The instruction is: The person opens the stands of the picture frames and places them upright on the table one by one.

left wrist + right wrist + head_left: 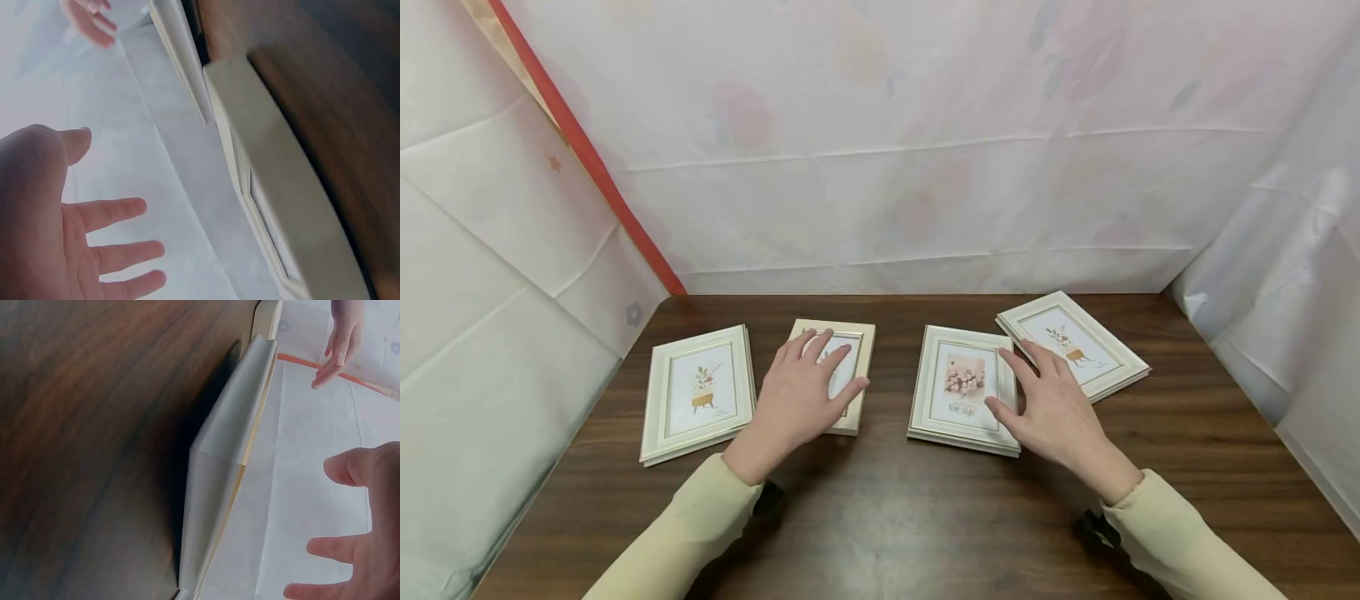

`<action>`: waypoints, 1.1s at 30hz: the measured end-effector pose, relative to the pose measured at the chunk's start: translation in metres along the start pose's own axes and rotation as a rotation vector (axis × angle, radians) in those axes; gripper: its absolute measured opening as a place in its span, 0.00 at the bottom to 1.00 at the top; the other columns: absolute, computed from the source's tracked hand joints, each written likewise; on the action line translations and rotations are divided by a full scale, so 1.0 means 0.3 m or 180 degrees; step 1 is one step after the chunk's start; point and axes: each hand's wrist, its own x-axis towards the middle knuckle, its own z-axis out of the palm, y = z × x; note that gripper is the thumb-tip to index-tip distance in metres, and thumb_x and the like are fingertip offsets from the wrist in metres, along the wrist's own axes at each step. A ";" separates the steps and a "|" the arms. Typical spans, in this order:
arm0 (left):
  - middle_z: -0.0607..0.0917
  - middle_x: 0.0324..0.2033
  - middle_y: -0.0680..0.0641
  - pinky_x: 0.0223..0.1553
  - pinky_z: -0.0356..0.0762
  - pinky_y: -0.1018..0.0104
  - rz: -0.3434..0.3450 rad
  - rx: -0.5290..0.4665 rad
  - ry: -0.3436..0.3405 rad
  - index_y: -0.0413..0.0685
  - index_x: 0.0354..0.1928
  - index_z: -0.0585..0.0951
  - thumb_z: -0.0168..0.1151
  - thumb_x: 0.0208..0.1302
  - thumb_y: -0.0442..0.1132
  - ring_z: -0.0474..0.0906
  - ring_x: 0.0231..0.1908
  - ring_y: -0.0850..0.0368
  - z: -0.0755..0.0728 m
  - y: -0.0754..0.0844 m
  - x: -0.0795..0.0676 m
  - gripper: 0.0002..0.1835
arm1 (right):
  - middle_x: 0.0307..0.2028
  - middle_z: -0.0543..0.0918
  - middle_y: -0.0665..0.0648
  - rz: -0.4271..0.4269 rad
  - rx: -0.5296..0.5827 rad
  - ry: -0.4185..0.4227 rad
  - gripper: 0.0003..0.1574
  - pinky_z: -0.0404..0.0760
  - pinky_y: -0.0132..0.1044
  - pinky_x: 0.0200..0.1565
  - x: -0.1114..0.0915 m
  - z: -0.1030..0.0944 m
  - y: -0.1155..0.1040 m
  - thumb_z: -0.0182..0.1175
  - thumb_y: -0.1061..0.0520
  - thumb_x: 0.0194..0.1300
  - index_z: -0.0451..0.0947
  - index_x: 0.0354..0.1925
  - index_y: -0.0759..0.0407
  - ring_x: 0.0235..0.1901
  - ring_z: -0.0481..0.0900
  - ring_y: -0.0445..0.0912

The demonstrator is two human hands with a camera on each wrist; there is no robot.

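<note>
Above a cream photo frame (863, 367) with a gold inner edge hovers my left hand (808, 387), its fingers spread and holding nothing. The left wrist view shows a gap between that hand and the frame's thick side (281, 169). My right hand (1056, 408), also with spread fingers, hovers by the right edge of a white photo frame (964, 383) with a pink flower print. In the right wrist view, the fingers (337, 550) are apart from the frame's side (215, 469). All the frames lie flat, print side up.
At the far left lies another white photo frame (700, 392) with a plant print. A similar one (1075, 343) lies angled at the back right, partly behind my right hand. Brown wood table (880, 525); white patterned curtains (887, 167) hang behind and at both sides.
</note>
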 end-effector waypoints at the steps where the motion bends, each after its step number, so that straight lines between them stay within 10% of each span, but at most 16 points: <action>1: 0.72 0.67 0.40 0.68 0.57 0.43 -0.0002 -0.0012 0.0019 0.51 0.63 0.79 0.53 0.68 0.66 0.61 0.68 0.39 -0.005 -0.008 -0.002 0.33 | 0.68 0.64 0.69 0.0020 0.0045 -0.0005 0.43 0.68 0.65 0.57 -0.002 0.000 0.000 0.63 0.38 0.62 0.69 0.69 0.58 0.64 0.62 0.67; 24: 0.78 0.60 0.36 0.47 0.75 0.37 -0.0615 -0.0679 -0.0155 0.48 0.63 0.77 0.49 0.74 0.60 0.77 0.53 0.37 -0.136 -0.321 -0.086 0.29 | 0.57 0.77 0.61 -0.0080 0.0831 0.0016 0.30 0.72 0.55 0.57 -0.020 0.008 -0.026 0.68 0.50 0.62 0.77 0.59 0.61 0.58 0.74 0.56; 33: 0.81 0.54 0.39 0.40 0.74 0.37 -0.0574 -0.0650 0.0030 0.49 0.60 0.79 0.56 0.73 0.54 0.79 0.47 0.39 -0.149 -0.484 -0.114 0.22 | 0.47 0.81 0.57 -0.0187 0.0985 -0.0111 0.27 0.73 0.41 0.37 -0.031 0.002 -0.039 0.68 0.53 0.63 0.77 0.59 0.58 0.36 0.77 0.50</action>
